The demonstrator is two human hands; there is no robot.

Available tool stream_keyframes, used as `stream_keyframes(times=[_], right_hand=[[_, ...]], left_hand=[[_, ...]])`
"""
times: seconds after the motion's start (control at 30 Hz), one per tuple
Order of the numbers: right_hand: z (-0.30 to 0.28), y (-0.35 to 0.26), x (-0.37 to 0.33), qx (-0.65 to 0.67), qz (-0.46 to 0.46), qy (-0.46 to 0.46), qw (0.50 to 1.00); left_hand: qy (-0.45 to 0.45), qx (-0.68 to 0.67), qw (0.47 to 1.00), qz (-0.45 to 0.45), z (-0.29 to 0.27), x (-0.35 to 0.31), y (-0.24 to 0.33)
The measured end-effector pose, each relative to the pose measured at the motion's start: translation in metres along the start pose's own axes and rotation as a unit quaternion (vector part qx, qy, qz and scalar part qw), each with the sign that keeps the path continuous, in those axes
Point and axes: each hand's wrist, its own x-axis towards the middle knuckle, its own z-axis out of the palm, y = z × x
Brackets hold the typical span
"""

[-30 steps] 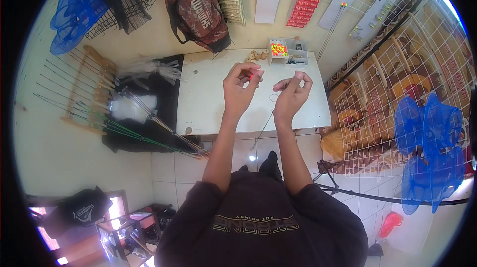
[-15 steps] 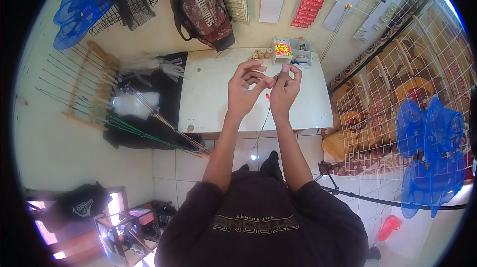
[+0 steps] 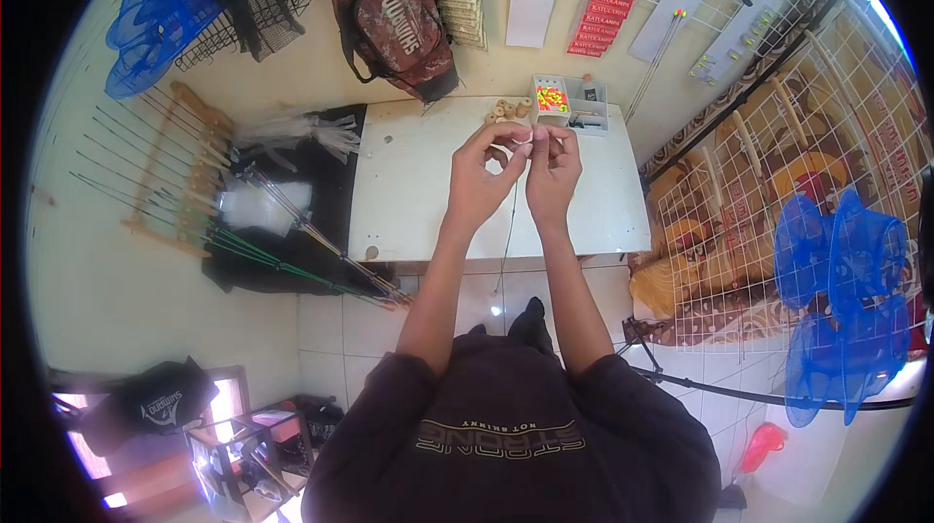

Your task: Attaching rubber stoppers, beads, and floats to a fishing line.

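Note:
My left hand [image 3: 477,177] and my right hand [image 3: 555,176] are raised over the white table [image 3: 404,187], fingertips meeting in a pinch. From between them a thin dark line [image 3: 509,231] hangs past the table's near edge toward the floor. Both hands appear closed on its upper part; what else lies between the fingertips is too small to make out. Just beyond my fingers stand several small wooden spools [image 3: 504,111]. Next to them is a white divided tray [image 3: 611,112] with small bright red and yellow pieces [image 3: 552,99] in one compartment.
Fishing rods in a wooden rack [image 3: 185,173] lean at the left, beside a black cloth [image 3: 243,260] with clear plastic bags. A camouflage bag [image 3: 394,22] hangs beyond the table. White wire grid [image 3: 769,173] and blue nets [image 3: 842,280] are at the right.
My fingertips have come closer together, and my left fingers have curled in. The small red piece seen below my hands earlier no longer shows. The line has shifted slightly left.

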Motion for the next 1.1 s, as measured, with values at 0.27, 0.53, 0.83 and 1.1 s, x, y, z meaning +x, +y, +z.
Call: stream_keyframes(times=[0.27,0.53,0.83,1.1], right_hand=[[-0.025,-0.001,0.013,-0.007,-0.017,0.029,0.999],[-0.041,-0.005,0.013,0.054,-0.018,0.015,0.998],[-0.031,-0.045,0.025,0.091,-0.058,-0.094,0.990],[-0.007,-0.028,0.017,0.093,-0.021,-0.055,0.994]], left_hand=[[0.045,0.109,0.993,0.015,-0.003,-0.001,0.009],[0.061,0.135,0.984,0.096,-0.002,-0.001,0.006],[0.025,0.107,0.990,0.083,0.003,-0.003,0.006],[0.032,0.002,0.994,0.108,0.024,-0.021,-0.019]])
